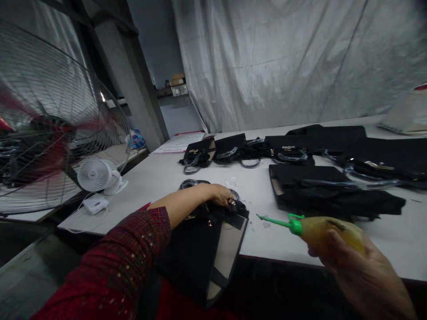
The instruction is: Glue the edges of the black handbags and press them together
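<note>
Holding an amber-filled squeeze bottle (pixel 323 227)

Through the head camera I look forward and down across the table (pixel 255 184) from close behind its near edge.

Can't see the fingertips of the left hand (pixel 222 194) on the black handbag (pixel 196 249), so can't tell gripping from resting. Can't read the dark marking on the yellow squeeze bottle (pixel 316 229), way too blurry, bottom lost in the right hand (pixel 347 255). Same blur on the big fan (pixel 60 129), cropped at left. Losing the white sack (pixel 407 113) off the right edge too.
</note>
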Tool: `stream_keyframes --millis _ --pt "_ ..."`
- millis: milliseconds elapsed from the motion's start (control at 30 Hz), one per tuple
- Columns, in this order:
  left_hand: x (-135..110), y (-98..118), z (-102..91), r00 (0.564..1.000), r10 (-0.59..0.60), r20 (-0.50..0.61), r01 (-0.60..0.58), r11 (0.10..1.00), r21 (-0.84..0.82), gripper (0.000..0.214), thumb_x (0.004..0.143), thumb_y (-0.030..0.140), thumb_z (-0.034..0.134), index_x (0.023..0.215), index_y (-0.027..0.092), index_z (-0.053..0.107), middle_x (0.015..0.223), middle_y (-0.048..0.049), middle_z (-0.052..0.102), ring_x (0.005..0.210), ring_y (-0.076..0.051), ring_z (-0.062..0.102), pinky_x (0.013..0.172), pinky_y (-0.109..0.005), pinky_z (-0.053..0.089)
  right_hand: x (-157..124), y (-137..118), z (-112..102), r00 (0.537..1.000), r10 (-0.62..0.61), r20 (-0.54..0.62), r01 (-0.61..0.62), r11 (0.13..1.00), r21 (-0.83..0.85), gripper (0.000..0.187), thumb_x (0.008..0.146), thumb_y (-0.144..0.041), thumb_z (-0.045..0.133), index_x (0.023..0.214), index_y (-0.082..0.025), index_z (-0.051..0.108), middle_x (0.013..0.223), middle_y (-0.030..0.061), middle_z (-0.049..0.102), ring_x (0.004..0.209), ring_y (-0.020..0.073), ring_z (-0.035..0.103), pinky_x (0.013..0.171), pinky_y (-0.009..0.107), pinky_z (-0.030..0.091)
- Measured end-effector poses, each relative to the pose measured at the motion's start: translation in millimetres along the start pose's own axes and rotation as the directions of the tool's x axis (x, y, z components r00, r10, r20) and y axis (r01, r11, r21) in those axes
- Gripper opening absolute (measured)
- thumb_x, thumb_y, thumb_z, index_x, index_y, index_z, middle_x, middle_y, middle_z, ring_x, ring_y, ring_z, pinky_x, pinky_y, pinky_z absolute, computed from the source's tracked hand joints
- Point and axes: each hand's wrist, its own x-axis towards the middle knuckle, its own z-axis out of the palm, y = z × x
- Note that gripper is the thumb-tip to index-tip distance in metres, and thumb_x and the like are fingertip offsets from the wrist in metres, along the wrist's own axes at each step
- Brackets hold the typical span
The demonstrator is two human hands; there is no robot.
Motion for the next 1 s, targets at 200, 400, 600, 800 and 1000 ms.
stream_keyframes --millis 200,400,600,800,1000 --pt "6.3 -9.4 10.1 0.999 -0.013 -0.032 0.011 0.997 -0.078 0.027 0.082 0.040 0.055 0.095 0.021 0.069 0.089 -0.0054 0.071 0.069 -0.016 0.060 0.063 -0.025 0.044 12.9 14.7 3.9 0.963 -0.253 0.090 0.268 0.894 -0.360 0.043 0.068 -0.058 0.072 0.090 -0.024 0.058 0.068 0.0010 0.066 0.056 0.0193 0.061 0.053 0.029 0.052" --pt "13.7 -14.3 19.0 0.998 -0.001 -0.070 -0.006 0.995 -0.100 0.028 0.081 0.043 0.055 0.092 0.021 0.070 0.088 -0.0067 0.071 0.072 -0.019 0.061 0.065 -0.028 0.046 36.4 24.8 8.5 0.886 -0.387 0.255 0.463 0.728 -0.505 0.037 0.075 -0.056 0.066 0.090 -0.024 0.058 0.072 0.0019 0.064 0.057 0.0210 0.060 0.054 0.032 0.049" --pt "16.7 -19.5 25.4 0.995 0.022 -0.096 -0.031 0.994 -0.101 0.029 0.082 0.043 0.055 0.092 0.020 0.069 0.090 -0.0073 0.071 0.073 -0.019 0.061 0.062 -0.027 0.043 47.0 21.1 17.4 0.752 -0.519 0.406 0.652 0.499 -0.570 0.027 0.080 -0.049 0.062 0.088 -0.024 0.058 0.071 0.0025 0.062 0.058 0.0199 0.057 0.054 0.031 0.045" --pt "11.2 -17.3 25.3 0.993 0.039 -0.112 -0.051 0.992 -0.112 0.023 0.083 0.037 0.056 0.095 0.021 0.069 0.089 -0.0049 0.071 0.072 -0.017 0.061 0.061 -0.025 0.042 53.4 18.9 24.8 0.671 -0.565 0.480 0.730 0.391 -0.560 0.019 0.082 -0.040 0.060 0.084 -0.022 0.058 0.067 0.0006 0.057 0.052 0.0146 0.050 0.051 0.027 0.041" --pt "13.2 -19.0 28.1 0.992 0.045 -0.119 -0.059 0.992 -0.111 0.022 0.084 0.036 0.057 0.095 0.022 0.070 0.087 -0.0043 0.071 0.072 -0.016 0.062 0.064 -0.025 0.044 43.3 7.2 26.8 0.642 -0.497 0.583 0.766 0.433 -0.474 0.013 0.080 -0.035 0.060 0.079 -0.022 0.060 0.063 0.0010 0.056 0.051 0.0155 0.051 0.048 0.027 0.039"
